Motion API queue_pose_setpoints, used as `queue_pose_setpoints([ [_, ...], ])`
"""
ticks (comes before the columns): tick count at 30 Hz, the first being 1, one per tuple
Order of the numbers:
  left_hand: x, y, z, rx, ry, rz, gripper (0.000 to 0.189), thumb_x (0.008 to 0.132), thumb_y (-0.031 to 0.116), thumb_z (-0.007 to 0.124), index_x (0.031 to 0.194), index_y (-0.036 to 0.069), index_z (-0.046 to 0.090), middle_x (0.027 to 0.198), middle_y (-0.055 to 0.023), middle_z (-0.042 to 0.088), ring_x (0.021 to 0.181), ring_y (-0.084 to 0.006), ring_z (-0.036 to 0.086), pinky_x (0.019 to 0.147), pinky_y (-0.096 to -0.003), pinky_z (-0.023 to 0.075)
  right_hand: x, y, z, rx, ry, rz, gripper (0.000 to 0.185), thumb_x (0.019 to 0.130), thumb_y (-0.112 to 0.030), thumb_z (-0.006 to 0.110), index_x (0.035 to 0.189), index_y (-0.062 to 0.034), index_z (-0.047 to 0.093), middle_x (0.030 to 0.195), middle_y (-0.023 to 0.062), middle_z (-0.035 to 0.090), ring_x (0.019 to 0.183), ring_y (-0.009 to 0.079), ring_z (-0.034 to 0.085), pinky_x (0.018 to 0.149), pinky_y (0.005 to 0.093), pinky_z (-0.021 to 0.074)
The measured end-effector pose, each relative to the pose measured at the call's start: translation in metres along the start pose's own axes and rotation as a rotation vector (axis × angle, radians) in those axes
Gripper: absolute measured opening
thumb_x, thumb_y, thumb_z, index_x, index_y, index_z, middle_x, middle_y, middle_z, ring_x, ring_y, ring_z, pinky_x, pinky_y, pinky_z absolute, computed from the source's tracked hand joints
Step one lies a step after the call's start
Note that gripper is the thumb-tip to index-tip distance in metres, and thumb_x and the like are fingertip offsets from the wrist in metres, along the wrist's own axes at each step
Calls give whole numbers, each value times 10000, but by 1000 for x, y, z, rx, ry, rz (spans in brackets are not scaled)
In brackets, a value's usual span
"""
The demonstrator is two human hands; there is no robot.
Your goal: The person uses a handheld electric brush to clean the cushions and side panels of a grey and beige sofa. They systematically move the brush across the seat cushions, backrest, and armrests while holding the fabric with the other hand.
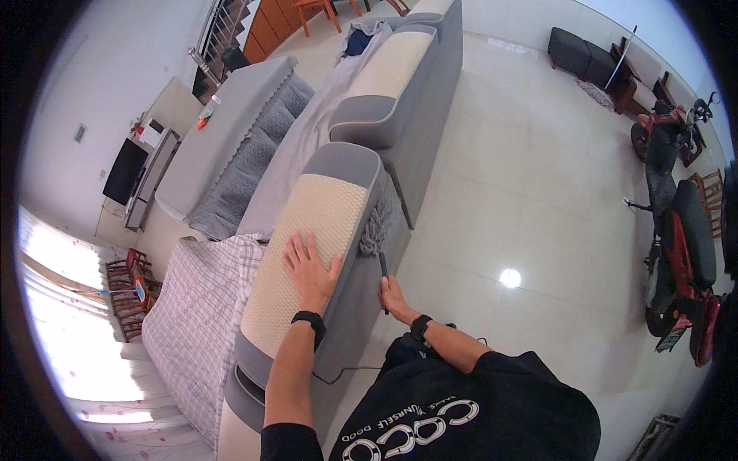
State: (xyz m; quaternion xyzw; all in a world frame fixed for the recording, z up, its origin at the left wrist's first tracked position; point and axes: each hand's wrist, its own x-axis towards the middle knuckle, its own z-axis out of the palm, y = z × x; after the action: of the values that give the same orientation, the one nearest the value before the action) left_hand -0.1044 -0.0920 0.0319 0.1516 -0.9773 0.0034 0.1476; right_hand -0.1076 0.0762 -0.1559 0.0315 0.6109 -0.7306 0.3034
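Fingers spread, my left hand (310,275) rests flat on the cream textured top of a sofa backrest cushion (323,201) with grey ends. My right hand (394,297) grips the dark handle of a grey fluffy duster (376,231). The duster's head touches the grey rear side of the backrest, just below its edge. A black band circles each wrist. Beyond this backrest stands another cream and grey backrest (383,63) of the same sofa.
A checked cloth (202,288) and a plain cover (288,155) drape the seats. A cloth-covered table (225,121) stands left of the sofa. A red and black motorbike (680,248) is at the right. A thin cable (346,369) lies near the sofa base.
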Motion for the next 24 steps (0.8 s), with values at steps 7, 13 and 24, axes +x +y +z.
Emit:
queue_pose_setpoints([
  [7, 1, 1, 1, 19, -12, -1, 833, 904, 550, 577, 1517, 46, 324, 1564, -236, 273, 1469, -431, 196, 1149, -622, 164, -1, 14, -35, 27, -37, 230, 438, 1046, -511, 390, 910, -95, 370, 639, 17, 437, 460, 128, 423, 424, 323, 380],
  [13, -1, 0, 1, 31, 11, 7, 808, 920, 557, 547, 1518, 60, 328, 1568, -211, 282, 1465, -406, 216, 1160, -591, 152, -5, -22, -6, 275, -51, -143, 405, 1044, -512, 417, 936, -121, 417, 641, -9, 401, 478, 108, 389, 437, 296, 370],
  [24, 1, 1, 0, 9, -26, -13, 826, 903, 548, 573, 1512, 46, 329, 1563, -235, 275, 1467, -435, 196, 1157, -618, 149, 13, 24, -42, -115, -22, 318, 499, 1033, -571, 368, 890, -94, 405, 647, 22, 443, 463, 121, 430, 414, 329, 376],
])
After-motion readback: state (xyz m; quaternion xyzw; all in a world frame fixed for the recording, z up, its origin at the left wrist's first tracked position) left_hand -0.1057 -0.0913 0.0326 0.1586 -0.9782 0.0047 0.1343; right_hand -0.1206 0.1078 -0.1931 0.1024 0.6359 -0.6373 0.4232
